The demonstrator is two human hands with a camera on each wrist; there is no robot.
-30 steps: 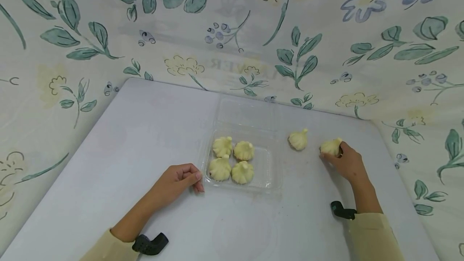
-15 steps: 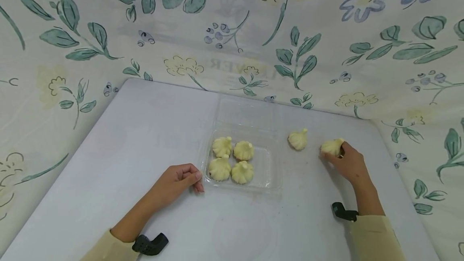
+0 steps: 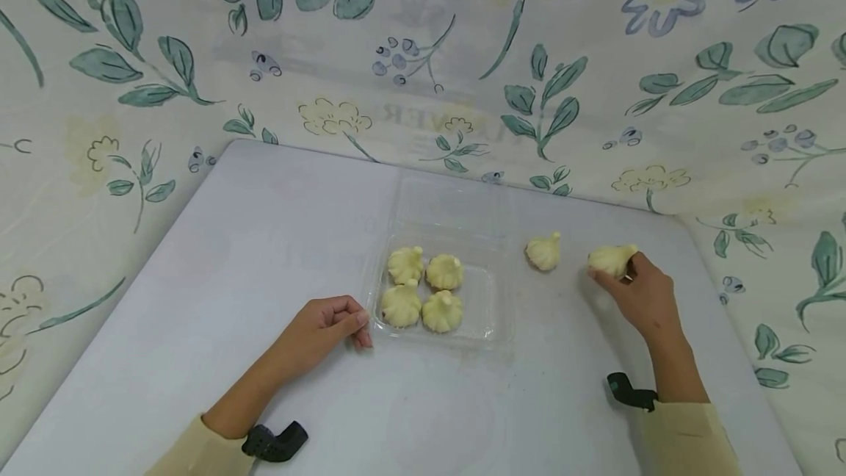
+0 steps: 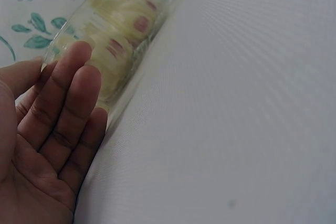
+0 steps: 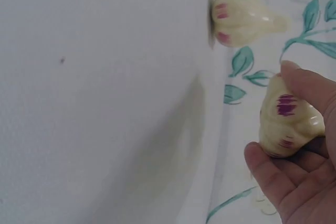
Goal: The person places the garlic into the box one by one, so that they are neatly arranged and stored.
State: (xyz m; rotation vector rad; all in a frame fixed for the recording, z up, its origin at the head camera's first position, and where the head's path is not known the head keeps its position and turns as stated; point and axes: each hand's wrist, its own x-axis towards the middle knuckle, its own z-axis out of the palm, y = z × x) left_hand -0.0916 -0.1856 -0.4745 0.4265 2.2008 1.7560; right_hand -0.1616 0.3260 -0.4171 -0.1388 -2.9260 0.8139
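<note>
Faint, perhaps mirrored lettering (image 3: 415, 117) marks the cloth (image 3: 330, 57) beyond both hands. The right hand (image 3: 644, 300) pinches a glossy, ribbed garlic bulb (image 3: 608, 261); the left hand (image 3: 327, 330), relaxed, rests beside a clear plastic box (image 3: 485, 307).

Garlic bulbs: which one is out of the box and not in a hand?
The upright bulb on the table, just right of the clear box. Four others sit inside the box; the sixth is gripped by the right hand.
</note>
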